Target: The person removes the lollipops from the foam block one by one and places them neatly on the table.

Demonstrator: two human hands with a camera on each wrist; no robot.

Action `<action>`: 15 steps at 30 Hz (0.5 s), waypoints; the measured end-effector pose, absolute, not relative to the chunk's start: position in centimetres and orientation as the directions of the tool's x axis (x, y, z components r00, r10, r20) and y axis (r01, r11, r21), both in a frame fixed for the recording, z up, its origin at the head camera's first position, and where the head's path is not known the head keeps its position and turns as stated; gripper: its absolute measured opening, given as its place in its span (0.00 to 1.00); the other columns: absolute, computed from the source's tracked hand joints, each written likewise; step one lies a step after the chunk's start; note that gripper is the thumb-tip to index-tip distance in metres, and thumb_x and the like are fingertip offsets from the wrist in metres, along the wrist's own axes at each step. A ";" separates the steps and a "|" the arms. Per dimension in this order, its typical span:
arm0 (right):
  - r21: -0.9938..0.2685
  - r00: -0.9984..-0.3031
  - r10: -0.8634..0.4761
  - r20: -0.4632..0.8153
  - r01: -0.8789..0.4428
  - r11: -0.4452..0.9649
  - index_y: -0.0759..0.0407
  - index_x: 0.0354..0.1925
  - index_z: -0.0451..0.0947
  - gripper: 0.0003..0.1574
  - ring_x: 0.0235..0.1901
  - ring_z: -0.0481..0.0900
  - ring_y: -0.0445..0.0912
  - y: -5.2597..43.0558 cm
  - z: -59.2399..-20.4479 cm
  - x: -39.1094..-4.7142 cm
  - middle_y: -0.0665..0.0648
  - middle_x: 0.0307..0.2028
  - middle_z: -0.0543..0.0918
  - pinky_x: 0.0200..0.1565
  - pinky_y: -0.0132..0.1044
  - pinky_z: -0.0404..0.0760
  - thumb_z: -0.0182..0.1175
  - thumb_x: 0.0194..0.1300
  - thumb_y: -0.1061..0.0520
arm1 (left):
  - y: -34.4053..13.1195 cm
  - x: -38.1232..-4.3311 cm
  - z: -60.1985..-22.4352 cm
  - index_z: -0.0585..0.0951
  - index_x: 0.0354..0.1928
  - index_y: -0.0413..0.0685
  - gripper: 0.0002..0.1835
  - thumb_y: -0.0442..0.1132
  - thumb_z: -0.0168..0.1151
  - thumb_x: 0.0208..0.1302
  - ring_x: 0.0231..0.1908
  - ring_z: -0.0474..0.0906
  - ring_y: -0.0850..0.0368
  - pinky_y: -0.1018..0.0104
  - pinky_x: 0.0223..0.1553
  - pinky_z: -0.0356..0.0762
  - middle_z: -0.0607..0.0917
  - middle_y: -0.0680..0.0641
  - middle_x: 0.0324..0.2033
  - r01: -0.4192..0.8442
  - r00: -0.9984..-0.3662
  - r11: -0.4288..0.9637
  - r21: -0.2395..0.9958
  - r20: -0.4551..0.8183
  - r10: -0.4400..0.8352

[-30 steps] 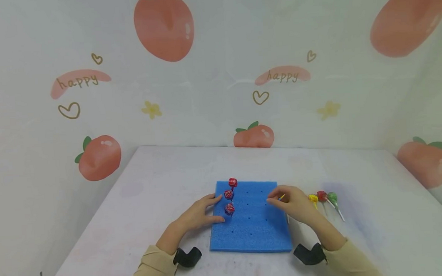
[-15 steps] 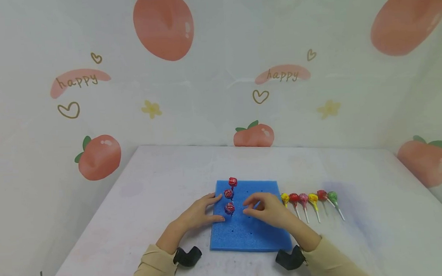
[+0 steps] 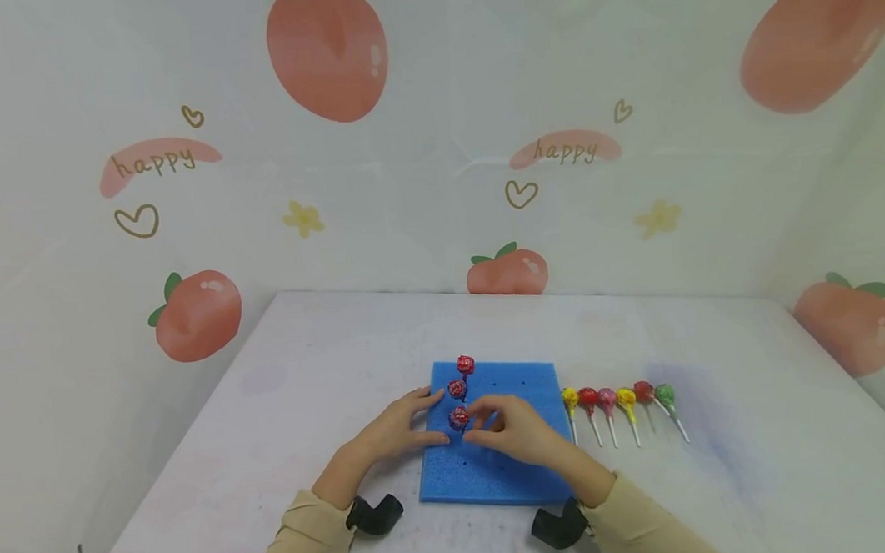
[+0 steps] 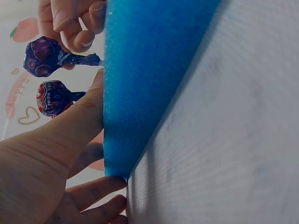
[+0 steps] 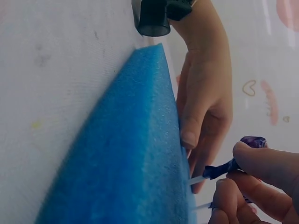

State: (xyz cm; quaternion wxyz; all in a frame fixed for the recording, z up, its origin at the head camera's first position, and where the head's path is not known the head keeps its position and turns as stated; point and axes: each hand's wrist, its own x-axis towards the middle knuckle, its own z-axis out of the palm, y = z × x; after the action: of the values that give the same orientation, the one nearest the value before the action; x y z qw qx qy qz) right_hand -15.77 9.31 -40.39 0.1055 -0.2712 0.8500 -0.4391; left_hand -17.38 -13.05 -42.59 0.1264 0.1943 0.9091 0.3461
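A blue foam board (image 3: 498, 474) with small holes lies on the table, and three wrapped lollipops stand upright along its left side. My left hand (image 3: 391, 434) rests at the board's left edge, thumb on top and the other fingers at the side. My right hand (image 3: 514, 431) is over the board, its thumb and index finger bent and apart beside the nearest lollipop (image 3: 459, 418). In the left wrist view that lollipop's purple head (image 4: 42, 56) and wrapper show in front of the right fingers (image 4: 70, 23). The right thumb (image 5: 261, 161) partly covers it in the right wrist view.
To the board's right several lollipops lie in a row, among them a pink one (image 3: 607, 398) and a green one (image 3: 666, 395). A black wrist camera (image 3: 376, 515) sits on each wrist. Behind the white table (image 3: 340, 332) stands a patterned wall (image 3: 423, 186).
My right hand has moved left from the board's right edge across to the nearest standing lollipop, uncovering the row at right. The left hand and the board have stayed put.
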 end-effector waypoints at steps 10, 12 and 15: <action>-0.802 -0.834 -0.547 0.071 -0.374 0.466 0.66 0.45 0.77 0.17 0.23 0.74 0.33 8.4 -41.1 -15.9 0.59 0.32 0.83 0.25 0.24 0.74 0.63 0.59 0.57 | -13.0 -17.3 -42.4 0.65 0.67 0.47 0.39 0.53 0.66 0.55 0.69 0.55 0.36 0.40 0.66 0.58 0.61 0.36 0.68 0.263 -0.893 0.694 0.670 -0.104 0.438; -0.804 -0.834 -0.546 0.079 -0.378 0.460 0.65 0.43 0.78 0.14 0.22 0.73 0.32 8.3 -41.1 -15.9 0.58 0.31 0.83 0.24 0.24 0.73 0.63 0.59 0.58 | -13.0 -17.3 -42.4 0.65 0.67 0.47 0.39 0.53 0.66 0.55 0.69 0.55 0.36 0.40 0.66 0.58 0.62 0.35 0.68 0.265 -0.892 0.694 0.670 -0.102 0.440; -0.799 -0.838 -0.539 0.083 -0.379 0.466 0.63 0.40 0.79 0.11 0.21 0.71 0.32 8.1 -41.0 -15.9 0.57 0.30 0.82 0.24 0.24 0.72 0.63 0.59 0.59 | -13.0 -17.3 -42.4 0.66 0.67 0.47 0.39 0.52 0.66 0.55 0.69 0.55 0.36 0.40 0.66 0.58 0.62 0.35 0.68 0.266 -0.892 0.691 0.672 -0.100 0.440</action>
State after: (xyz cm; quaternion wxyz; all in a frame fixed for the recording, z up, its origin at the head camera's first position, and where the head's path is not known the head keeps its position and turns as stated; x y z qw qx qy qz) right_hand -15.94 8.14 -41.01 0.0905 -0.2696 0.8514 -0.4407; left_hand -17.34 -13.02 -42.38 0.1276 0.1937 0.9107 0.3419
